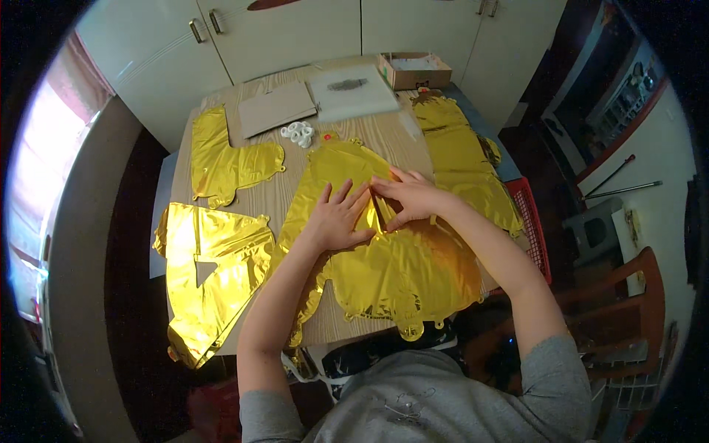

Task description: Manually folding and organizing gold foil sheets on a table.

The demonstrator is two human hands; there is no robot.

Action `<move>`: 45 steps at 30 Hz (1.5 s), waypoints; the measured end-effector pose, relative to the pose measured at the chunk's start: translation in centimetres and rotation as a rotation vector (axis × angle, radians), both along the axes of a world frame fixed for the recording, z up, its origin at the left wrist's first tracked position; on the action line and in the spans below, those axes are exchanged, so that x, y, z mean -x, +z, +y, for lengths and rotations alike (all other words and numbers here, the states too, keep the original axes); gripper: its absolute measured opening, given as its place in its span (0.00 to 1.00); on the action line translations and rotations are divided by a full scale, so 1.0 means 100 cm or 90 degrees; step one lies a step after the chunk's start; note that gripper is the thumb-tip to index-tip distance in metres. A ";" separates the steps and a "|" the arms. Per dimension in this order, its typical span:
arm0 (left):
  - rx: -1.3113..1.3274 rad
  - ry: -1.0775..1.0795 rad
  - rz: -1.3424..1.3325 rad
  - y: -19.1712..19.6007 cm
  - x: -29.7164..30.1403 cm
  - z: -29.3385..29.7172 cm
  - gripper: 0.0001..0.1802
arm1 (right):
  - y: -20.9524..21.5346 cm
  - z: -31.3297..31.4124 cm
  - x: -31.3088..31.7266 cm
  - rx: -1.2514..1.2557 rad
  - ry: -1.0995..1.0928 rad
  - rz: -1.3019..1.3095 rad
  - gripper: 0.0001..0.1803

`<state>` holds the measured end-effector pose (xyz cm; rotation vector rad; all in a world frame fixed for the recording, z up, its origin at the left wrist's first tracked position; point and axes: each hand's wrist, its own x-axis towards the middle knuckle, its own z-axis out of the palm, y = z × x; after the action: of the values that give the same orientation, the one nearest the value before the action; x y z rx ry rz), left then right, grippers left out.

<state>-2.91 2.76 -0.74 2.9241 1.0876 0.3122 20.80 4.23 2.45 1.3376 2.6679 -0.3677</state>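
A flat, uninflated gold foil balloon (402, 273) is spread in front of me and hangs slightly over the near table edge. My left hand (341, 218) lies on it with fingers spread, to the left of a narrow dark slit in its middle. Just right of the slit, my right hand (406, 196) rests on the foil, fingers stretched out and thumb apart. The fingertips of both hands come close together at the slit's top. Neither hand visibly holds anything; the foil under the palms is hidden.
More flat gold foil balloons lie around: an L-shaped one (221, 162), one with a triangular hole (221, 273), and another (465, 159) at right. White ribbon rolls (298, 134), cardboard (278, 108), a clear plastic bag (353, 92) and a small box (415, 74) sit farther back. A red basket (533, 229) stands right.
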 end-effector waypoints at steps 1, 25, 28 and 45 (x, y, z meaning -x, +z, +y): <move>0.008 0.001 0.002 0.001 -0.001 0.000 0.45 | -0.001 0.001 -0.001 -0.001 0.003 -0.009 0.61; 0.043 -0.030 -0.081 0.016 -0.035 -0.001 0.18 | 0.007 0.001 0.004 -0.008 -0.016 0.003 0.70; 0.045 -0.004 -0.076 0.016 -0.035 0.006 0.22 | 0.002 0.005 0.003 -0.019 -0.005 0.011 0.71; 0.044 0.006 -0.054 0.005 -0.026 0.016 0.49 | -0.004 0.010 0.000 0.005 0.014 0.019 0.77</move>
<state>-0.36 4.38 -0.28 2.8179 1.0789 0.3872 20.78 5.25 2.01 1.3099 2.6994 -0.3991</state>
